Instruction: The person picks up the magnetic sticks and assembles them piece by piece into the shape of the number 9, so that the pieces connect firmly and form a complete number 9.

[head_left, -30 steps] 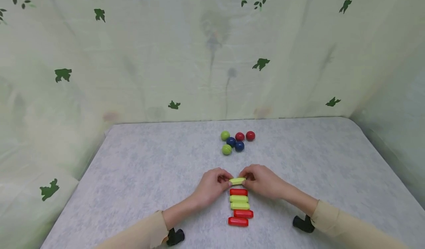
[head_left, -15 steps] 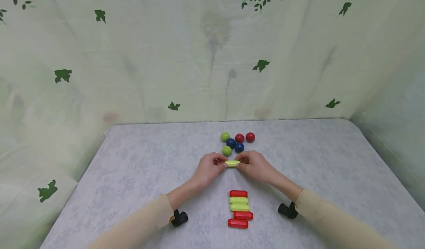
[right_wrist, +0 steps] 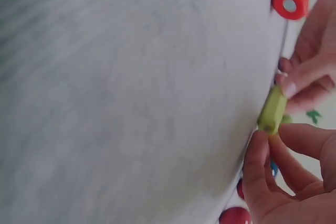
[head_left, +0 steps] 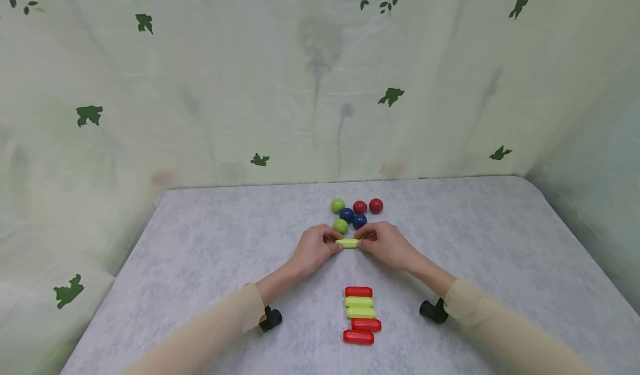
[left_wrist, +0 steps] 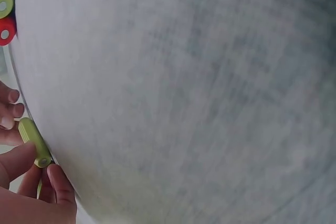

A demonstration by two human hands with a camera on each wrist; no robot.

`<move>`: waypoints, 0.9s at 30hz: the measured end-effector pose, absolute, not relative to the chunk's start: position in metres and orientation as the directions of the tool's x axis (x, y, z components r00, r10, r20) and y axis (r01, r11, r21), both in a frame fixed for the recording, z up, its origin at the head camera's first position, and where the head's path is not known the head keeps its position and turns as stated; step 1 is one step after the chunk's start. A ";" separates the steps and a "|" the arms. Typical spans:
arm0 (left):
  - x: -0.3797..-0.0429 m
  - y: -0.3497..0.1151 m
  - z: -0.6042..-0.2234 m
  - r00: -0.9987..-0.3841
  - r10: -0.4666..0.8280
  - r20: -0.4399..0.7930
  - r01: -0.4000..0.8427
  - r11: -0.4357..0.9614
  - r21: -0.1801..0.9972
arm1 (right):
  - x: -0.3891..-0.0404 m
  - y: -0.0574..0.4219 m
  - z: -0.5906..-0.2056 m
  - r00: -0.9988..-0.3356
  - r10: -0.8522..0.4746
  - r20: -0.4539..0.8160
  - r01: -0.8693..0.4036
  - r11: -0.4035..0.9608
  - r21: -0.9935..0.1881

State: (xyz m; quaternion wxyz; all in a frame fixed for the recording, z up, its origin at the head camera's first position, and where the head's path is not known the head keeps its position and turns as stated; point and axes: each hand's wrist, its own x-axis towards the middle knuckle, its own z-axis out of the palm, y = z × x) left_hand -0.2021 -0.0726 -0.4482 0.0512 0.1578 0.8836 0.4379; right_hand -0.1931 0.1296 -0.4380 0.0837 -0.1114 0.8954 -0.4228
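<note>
Yellow-green glossy faceted bar [head_left: 347,243]: lower centre of head view, horizontal. Left hand [head_left: 313,248]: grip pinching left end. Right hand [head_left: 388,245]: grip pinching right end. Six glossy balls [head_left: 346,215], two green, two blue, two red: clustered just higher in frame. Five glossy faceted bars [head_left: 360,313], three red, two yellow-green: column, bottom centre. Mottled pale-grey surface [head_left: 480,241].

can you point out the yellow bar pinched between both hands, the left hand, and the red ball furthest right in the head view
Yellow bar [head_left: 348,243]: head view, middle of its length.
Left hand [head_left: 314,246]: head view, back of the hand.
Rightmost red ball [head_left: 376,205]: head view, middle of its near side.
</note>
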 end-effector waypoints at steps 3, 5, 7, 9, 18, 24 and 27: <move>-0.203 -0.071 -0.447 -0.946 0.324 0.026 0.219 0.578 0.786 | -0.197 0.139 -0.435 -0.977 -0.211 -0.029 -0.109 0.613 -0.782; -0.203 -0.071 -0.446 -0.946 0.324 0.015 0.213 0.585 0.783 | -0.200 0.143 -0.434 -0.987 -0.162 -0.006 -0.094 0.604 -0.792; -0.204 -0.070 -0.446 -0.945 0.328 0.013 0.215 0.587 0.780 | -0.205 0.144 -0.433 -0.992 -0.124 0.010 -0.082 0.593 -0.801; -0.204 -0.069 -0.447 -0.943 0.332 0.012 0.215 0.584 0.783 | -0.209 0.144 -0.431 -0.995 -0.101 0.012 -0.070 0.596 -0.800; -0.203 -0.069 -0.446 -0.937 0.350 0.011 0.220 0.564 0.796 | -0.221 0.132 -0.433 -0.995 -0.093 -0.019 -0.051 0.695 -0.717; -0.203 -0.071 -0.445 -0.937 0.351 0.008 0.220 0.570 0.791 | -0.223 0.129 -0.432 -0.991 -0.123 -0.059 -0.043 0.695 -0.717; -0.203 -0.072 -0.445 -0.939 0.345 0.002 0.212 0.573 0.792 | -0.223 0.131 -0.433 -0.986 -0.149 -0.076 -0.048 0.687 -0.725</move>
